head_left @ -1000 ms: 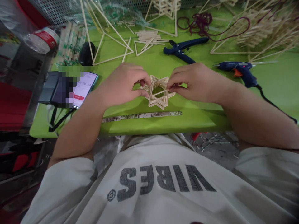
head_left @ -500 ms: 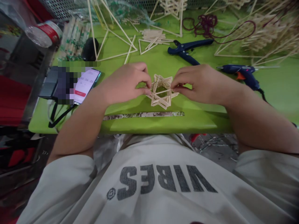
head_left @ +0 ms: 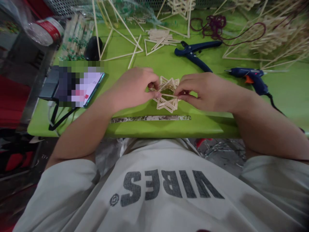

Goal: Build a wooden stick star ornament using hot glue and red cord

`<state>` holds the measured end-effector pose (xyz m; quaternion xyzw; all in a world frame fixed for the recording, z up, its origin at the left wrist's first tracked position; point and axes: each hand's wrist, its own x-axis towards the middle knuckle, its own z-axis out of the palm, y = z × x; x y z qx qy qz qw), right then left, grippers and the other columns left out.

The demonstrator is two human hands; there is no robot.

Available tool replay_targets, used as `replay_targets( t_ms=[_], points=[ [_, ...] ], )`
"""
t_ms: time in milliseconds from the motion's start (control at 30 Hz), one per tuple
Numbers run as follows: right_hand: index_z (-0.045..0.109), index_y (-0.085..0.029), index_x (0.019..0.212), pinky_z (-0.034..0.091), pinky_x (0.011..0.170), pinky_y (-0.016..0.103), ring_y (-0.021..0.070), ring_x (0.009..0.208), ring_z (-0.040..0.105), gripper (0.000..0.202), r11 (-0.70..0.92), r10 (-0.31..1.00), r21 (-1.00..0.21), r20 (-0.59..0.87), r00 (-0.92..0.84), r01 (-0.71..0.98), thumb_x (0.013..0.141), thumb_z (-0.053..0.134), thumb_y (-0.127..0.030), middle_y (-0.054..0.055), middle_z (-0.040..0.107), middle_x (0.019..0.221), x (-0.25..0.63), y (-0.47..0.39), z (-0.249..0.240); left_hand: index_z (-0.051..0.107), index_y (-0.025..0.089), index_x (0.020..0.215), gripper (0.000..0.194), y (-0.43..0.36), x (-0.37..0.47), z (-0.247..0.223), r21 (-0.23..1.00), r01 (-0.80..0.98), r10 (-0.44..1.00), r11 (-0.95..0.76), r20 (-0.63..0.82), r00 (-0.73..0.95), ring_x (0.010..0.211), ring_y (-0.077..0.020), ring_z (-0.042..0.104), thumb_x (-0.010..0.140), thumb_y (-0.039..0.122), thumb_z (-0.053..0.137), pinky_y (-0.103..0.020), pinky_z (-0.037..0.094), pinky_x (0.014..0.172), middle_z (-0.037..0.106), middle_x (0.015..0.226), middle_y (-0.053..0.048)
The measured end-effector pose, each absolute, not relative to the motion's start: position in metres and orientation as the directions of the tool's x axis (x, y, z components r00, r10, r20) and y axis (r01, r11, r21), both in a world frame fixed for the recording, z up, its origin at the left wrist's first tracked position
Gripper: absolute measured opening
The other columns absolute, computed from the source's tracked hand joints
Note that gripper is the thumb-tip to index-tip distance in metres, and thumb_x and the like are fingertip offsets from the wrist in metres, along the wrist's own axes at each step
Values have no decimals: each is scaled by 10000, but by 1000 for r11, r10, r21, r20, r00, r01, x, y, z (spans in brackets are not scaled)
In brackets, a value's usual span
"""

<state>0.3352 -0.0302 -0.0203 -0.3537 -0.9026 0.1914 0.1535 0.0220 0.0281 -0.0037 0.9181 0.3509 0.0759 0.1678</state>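
Note:
A star-shaped stack of thin wooden sticks [head_left: 167, 105] rests on the green table in front of me. Across its upper opening lies one wooden stick [head_left: 169, 95], with a hand at each end. My left hand [head_left: 142, 84] is closed, thumb and fingertips pinching the stick's left end. My right hand [head_left: 196, 90] pinches its right end between thumb and fingers. Both hands partly cover the star's sides. Just nearer to me, a narrow mottled strip [head_left: 154, 118] lies along the table's front.
Blue cutters [head_left: 193, 51] and a blue glue gun [head_left: 251, 75] lie behind and right. A phone [head_left: 94, 87] and a black mouse [head_left: 93, 48] sit left. Loose sticks [head_left: 160, 37], tangled dark red cord [head_left: 214, 25] and stick frames [head_left: 272, 38] occupy the back.
Both hands have shifted slightly; the stick between them now lies across the star's opening, tilted a little down to the right. The view has moved slightly.

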Motion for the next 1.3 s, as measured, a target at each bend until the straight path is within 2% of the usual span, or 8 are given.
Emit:
replay_targets(
  t_ms=[167, 333, 500, 667, 767, 967, 1133, 1300],
  points=[
    [761, -267, 1186, 497, 930, 419, 287, 1054, 712, 172, 686, 700, -393, 127, -702, 612, 1200, 603, -333, 87, 789, 1147, 334, -29, -26, 926, 229, 1147, 218, 29, 21, -2, 367, 631, 671, -683, -27, 741, 987, -262, 789, 1034, 407, 870, -404, 599, 935, 858, 1145, -101],
    [721, -276, 1186, 504, 949, 431, 286, 1074, 716, 144, 675, 696, -418, 87, -712, 609, 1203, 585, -321, 84, 786, 1168, 331, -29, -25, 928, 236, 1120, 209, 31, 21, 0, 412, 638, 679, -651, -59, 731, 984, -252, 784, 1030, 406, 847, -391, 593, 915, 868, 1123, -90],
    [743, -297, 1206, 546, 967, 447, 306, 1094, 744, 216, 687, 697, -415, 145, -702, 597, 1222, 561, -412, 86, 807, 1203, 326, -32, -25, 930, 234, 1075, 195, 34, 19, 3, 504, 642, 725, -577, -45, 687, 942, -232, 762, 995, 396, 857, -383, 533, 846, 870, 1063, -77],
    [787, -310, 1233, 548, 993, 466, 324, 1101, 744, 244, 680, 716, -376, 152, -681, 630, 1208, 563, -403, 94, 814, 1187, 328, -34, -24, 918, 237, 1060, 232, 30, 19, 13, 544, 670, 741, -504, -125, 659, 904, -216, 736, 963, 448, 911, -358, 493, 805, 847, 1006, -51],
    [792, -319, 1230, 553, 986, 474, 324, 1088, 740, 220, 686, 709, -390, 168, -685, 615, 1194, 584, -381, 95, 822, 1187, 333, -33, -20, 917, 258, 1005, 174, 24, 21, 14, 553, 647, 704, -525, -145, 695, 897, -224, 740, 969, 427, 910, -361, 504, 806, 855, 980, -32],
    [732, -302, 1167, 542, 923, 476, 299, 1010, 731, 201, 716, 678, -343, 134, -723, 608, 1198, 534, -317, 96, 810, 1134, 335, -32, -14, 904, 255, 1008, 119, 15, 23, 9, 518, 587, 657, -622, -61, 751, 934, -234, 785, 1019, 373, 896, -394, 524, 823, 883, 1014, -39],
    [742, -320, 1164, 574, 935, 498, 317, 1041, 769, 194, 722, 676, -325, 142, -723, 611, 1195, 557, -371, 94, 832, 1167, 336, -32, -14, 933, 264, 1067, 147, 21, 22, 9, 438, 642, 682, -629, -84, 726, 844, -228, 757, 1047, 359, 823, -388, 508, 790, 876, 959, -44],
    [781, -337, 1186, 580, 922, 497, 320, 1041, 772, 225, 712, 690, -314, 147, -709, 628, 1210, 579, -433, 84, 841, 1147, 334, -31, -17, 930, 249, 1074, 251, 31, 19, 5, 407, 611, 641, -679, -76, 764, 978, -253, 794, 1083, 334, 694, -401, 614, 966, 883, 1084, -82]
  ],
)
